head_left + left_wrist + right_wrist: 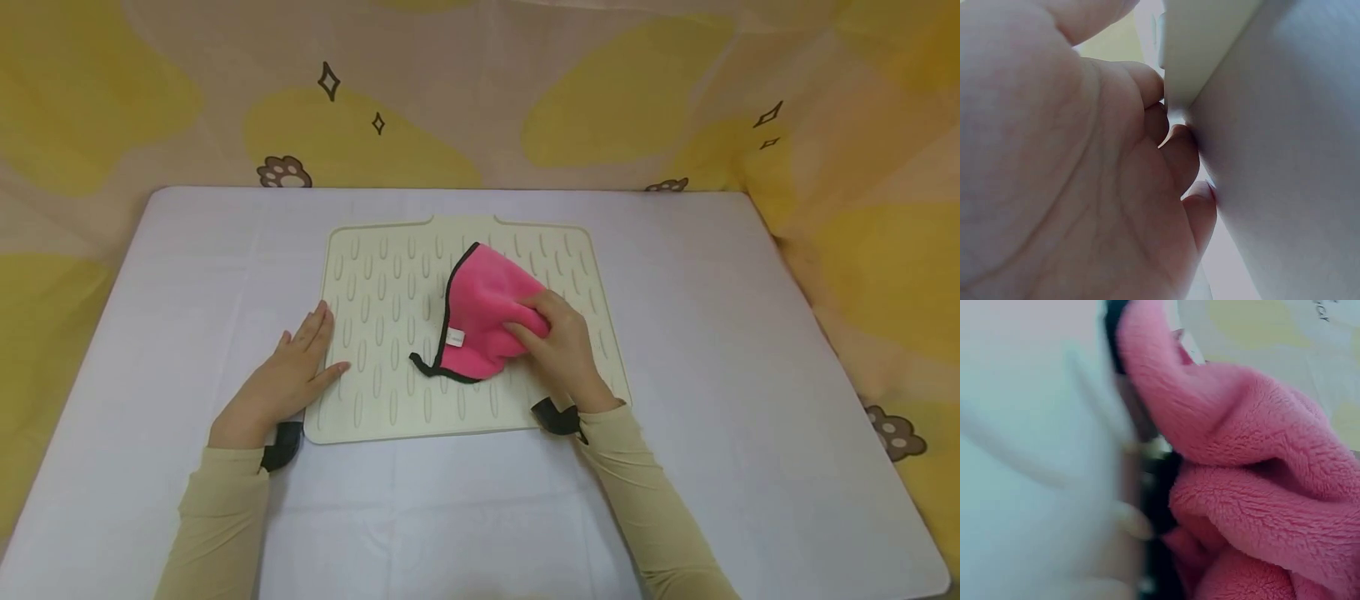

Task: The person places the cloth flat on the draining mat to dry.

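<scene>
On the smooth white counter (pixel 712 350) lies the cream, rubbery-looking, ridged mat (pixel 405 329). Over the mat's middle is the pink fleecy cloth (pixel 483 304) with black edging; the right hand's (pixel 566 346) grip pinches its folds, probably for good control. The left hand (pixel 288 375), grasping nothing, touches the mat's left edge, perhaps to steady it.

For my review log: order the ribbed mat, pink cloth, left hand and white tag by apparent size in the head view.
1. Ribbed mat
2. Pink cloth and left hand: too close to rank
3. White tag, smallest
</scene>
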`<action>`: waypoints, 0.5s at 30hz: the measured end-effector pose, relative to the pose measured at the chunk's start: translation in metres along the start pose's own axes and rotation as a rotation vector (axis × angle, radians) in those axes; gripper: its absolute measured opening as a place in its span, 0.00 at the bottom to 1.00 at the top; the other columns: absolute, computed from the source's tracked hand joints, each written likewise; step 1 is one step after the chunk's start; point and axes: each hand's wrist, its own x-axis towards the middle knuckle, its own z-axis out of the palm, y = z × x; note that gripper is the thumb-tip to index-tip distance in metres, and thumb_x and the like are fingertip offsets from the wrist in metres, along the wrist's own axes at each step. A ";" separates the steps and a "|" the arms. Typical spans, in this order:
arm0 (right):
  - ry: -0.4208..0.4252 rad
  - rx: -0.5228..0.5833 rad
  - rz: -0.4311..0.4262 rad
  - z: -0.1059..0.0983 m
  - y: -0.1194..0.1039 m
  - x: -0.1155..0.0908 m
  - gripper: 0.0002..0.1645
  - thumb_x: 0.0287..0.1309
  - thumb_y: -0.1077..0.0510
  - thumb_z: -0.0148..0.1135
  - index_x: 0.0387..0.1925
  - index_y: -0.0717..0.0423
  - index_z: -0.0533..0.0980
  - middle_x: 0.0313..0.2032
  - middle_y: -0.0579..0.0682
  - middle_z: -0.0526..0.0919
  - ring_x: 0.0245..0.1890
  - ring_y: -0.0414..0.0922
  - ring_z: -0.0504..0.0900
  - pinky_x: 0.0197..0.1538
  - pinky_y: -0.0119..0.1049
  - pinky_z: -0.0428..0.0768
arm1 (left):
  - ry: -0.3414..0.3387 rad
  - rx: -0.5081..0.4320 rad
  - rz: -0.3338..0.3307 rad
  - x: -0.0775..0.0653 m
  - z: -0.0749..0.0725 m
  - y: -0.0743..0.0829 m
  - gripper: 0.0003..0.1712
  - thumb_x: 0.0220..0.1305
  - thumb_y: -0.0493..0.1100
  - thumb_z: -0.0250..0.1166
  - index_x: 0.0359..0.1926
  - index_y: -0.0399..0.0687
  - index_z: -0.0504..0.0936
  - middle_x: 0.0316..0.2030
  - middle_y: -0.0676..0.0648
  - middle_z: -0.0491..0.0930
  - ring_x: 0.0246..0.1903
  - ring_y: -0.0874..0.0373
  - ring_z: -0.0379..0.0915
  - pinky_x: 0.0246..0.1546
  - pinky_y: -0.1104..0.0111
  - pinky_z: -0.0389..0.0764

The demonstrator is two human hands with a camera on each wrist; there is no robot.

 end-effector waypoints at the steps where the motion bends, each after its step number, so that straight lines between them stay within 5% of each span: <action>1: -0.022 -0.016 0.011 0.002 0.001 -0.001 0.13 0.50 0.59 0.71 0.37 0.60 0.80 0.35 0.52 0.80 0.36 0.46 0.76 0.38 0.39 0.76 | -0.002 0.000 0.000 0.000 0.000 0.000 0.45 0.72 0.54 0.49 0.70 0.29 0.36 0.72 0.35 0.29 0.70 0.38 0.29 0.65 0.41 0.38; 15: -0.145 -0.108 0.008 0.010 0.004 0.000 0.15 0.53 0.56 0.69 0.40 0.60 0.80 0.38 0.52 0.81 0.41 0.47 0.77 0.45 0.41 0.77 | -0.008 0.005 -0.009 0.000 -0.002 0.003 0.45 0.71 0.53 0.50 0.70 0.28 0.36 0.72 0.34 0.30 0.70 0.38 0.29 0.65 0.40 0.38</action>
